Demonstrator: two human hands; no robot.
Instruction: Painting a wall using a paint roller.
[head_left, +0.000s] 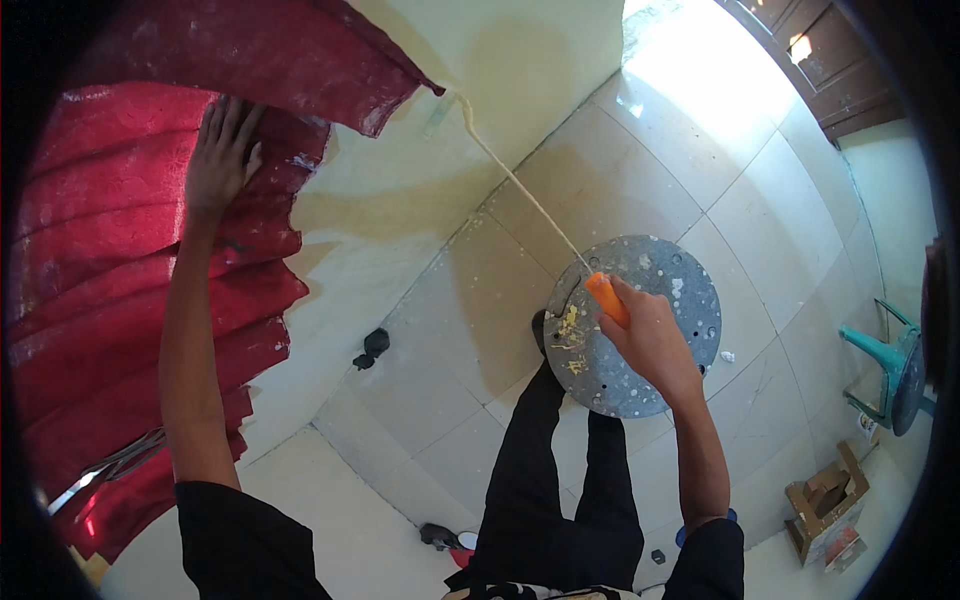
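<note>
My left hand lies flat with its fingers apart on a red cloth curtain, the fingertips reaching the edge of an upper fold. In my right hand is the orange handle of a long, thin tool. Its rod is coated in cream paint and looks like a paint roller frame. The rod's far end is at the pale wall, close to the curtain's hanging corner; whether it touches is unclear. Below my right hand stands a round grey stool, spattered with paint.
Tiled floor spreads around my legs. A small black object lies at the wall's foot. To the right are a green plastic stool on its side and an open cardboard box. A brown wooden door stands at the upper right.
</note>
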